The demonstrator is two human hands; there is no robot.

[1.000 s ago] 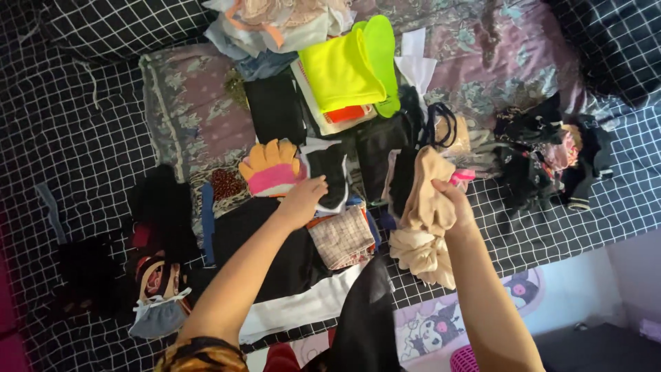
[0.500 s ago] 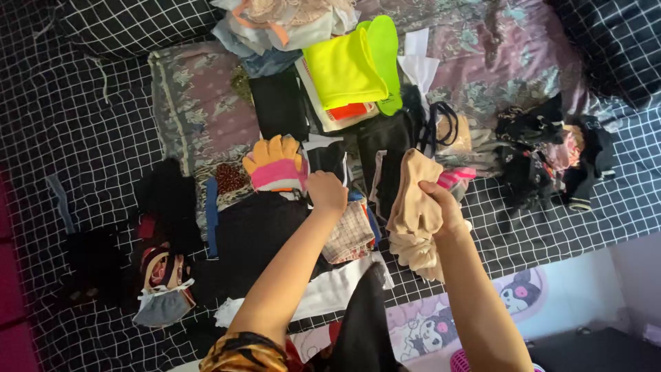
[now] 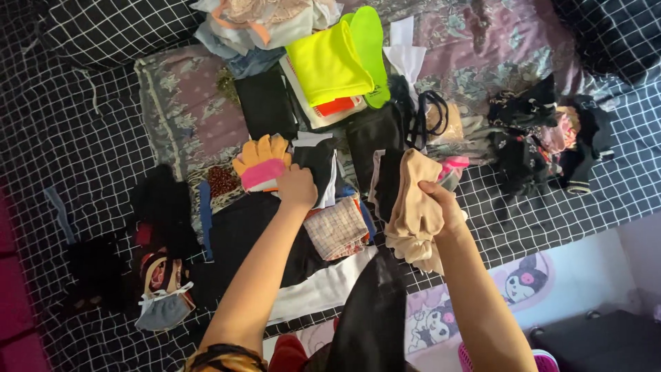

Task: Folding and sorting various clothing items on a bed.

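Both bare forearms reach forward from the bottom edge over the black grid-patterned bedsheet point(image 3: 82, 138), the left one slanting up toward the middle. The left hand point(image 3: 297, 186) lies knuckles-up with fingers curled under. Just to its right, the right hand point(image 3: 441, 207) is closed in a fist, wrist bent.

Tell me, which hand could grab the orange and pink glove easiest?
Probably the left hand: it rests right beside the orange and pink knitted glove. The right hand is busy gripping a beige soft cloth.
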